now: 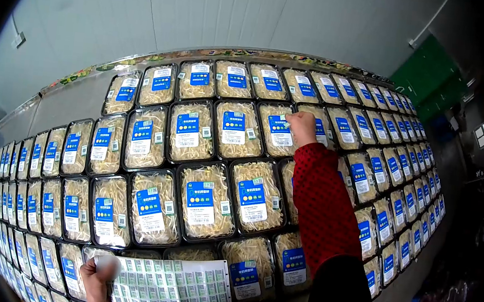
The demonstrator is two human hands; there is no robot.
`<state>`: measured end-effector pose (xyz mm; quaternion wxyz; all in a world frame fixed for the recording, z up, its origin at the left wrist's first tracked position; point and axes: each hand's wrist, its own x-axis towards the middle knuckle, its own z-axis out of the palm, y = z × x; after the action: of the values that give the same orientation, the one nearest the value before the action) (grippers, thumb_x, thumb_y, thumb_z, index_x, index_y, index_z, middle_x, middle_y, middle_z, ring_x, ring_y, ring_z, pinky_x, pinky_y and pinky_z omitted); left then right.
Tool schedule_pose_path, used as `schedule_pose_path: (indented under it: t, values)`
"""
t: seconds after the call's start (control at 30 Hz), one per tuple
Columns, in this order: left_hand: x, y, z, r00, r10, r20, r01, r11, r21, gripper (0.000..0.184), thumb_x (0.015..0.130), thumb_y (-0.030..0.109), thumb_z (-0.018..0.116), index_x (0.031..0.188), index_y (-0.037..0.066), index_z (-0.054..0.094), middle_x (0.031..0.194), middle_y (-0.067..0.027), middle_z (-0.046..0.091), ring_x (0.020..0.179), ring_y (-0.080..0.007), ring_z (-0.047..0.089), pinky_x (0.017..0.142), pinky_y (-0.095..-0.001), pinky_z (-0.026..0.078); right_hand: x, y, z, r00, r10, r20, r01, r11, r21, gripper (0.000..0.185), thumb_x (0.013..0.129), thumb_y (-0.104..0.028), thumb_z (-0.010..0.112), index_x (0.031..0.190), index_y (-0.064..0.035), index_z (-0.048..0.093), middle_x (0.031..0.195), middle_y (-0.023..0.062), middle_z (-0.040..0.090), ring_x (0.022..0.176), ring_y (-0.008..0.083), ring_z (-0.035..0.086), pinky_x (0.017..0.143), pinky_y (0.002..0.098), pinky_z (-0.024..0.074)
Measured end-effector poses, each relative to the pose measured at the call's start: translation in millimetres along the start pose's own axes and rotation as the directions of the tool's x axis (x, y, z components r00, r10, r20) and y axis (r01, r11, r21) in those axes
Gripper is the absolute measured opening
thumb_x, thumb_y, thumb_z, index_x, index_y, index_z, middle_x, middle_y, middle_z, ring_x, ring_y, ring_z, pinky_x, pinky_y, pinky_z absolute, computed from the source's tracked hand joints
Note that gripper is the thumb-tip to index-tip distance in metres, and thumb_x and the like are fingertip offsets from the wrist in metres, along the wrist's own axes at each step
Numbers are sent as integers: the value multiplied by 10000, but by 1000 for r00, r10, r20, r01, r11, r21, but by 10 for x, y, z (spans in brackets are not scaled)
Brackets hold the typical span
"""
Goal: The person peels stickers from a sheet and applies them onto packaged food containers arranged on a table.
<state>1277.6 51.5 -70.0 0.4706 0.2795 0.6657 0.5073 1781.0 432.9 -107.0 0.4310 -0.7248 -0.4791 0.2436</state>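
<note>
My left hand [96, 282] grips the left edge of a sheet of stickers [174, 288], printed in rows of small green-and-white labels. A blurred whitish patch covers part of its thumb area. Above the second row from the back, my right hand [302, 129] reaches out in a red dotted sleeve [328, 204]. Its fingers pinch a small green-and-white sticker [285, 119] at the upper right of a blue label on a tray of bean sprouts [278, 132]. Another tray of bean sprouts [252, 196] lies nearer me, with a similar sticker on its label.
Many wrapped black trays of bean sprouts [190, 131] stand in close rows on a metal table [73, 101], stretching left and right. A pale panel wall [209, 12] rises behind. Green doors [427, 76] are at the far right.
</note>
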Motion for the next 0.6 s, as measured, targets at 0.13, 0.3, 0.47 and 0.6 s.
schedule_pose_path:
  t: [0.13, 0.3, 0.47, 0.6]
  values:
    - [-3, 47, 145, 1000, -30, 2, 30, 999, 26, 96, 784, 21, 709, 859, -14, 661, 783, -44, 673, 632, -96, 589, 601, -235, 460, 256, 244, 171, 990, -114, -82, 94, 972, -217, 260, 699, -208, 757, 746, 33, 669, 678, 151, 663, 576, 247, 629, 560, 375, 481]
    - [51, -51, 127, 999, -31, 32, 31, 999, -9, 102, 770, -29, 698, 859, 2, 660, 789, -37, 670, 657, -106, 598, 635, -250, 482, 264, 124, -66, 971, -197, -133, 76, 787, -613, 311, 674, -267, 784, 754, 16, 683, 740, 198, 677, 678, 315, 666, 638, 396, 508]
    - [64, -171, 161, 995, -49, -89, 50, 999, 12, 88, 766, -47, 681, 820, 17, 654, 744, -18, 646, 631, -96, 571, 617, -241, 465, 648, 650, -912, 936, -219, -276, 176, 969, -172, 218, 643, -172, 764, 775, -14, 694, 764, 148, 686, 704, 295, 662, 670, 367, 515]
    - [105, -105, 306, 997, -78, -4, 78, 990, 119, 87, 749, -2, 691, 812, 25, 639, 749, -18, 635, 629, -93, 567, 602, -237, 462, 900, 934, -843, 963, -142, -227, 135, 990, -46, 226, 639, -151, 768, 800, -16, 683, 751, 134, 682, 702, 268, 659, 673, 353, 511]
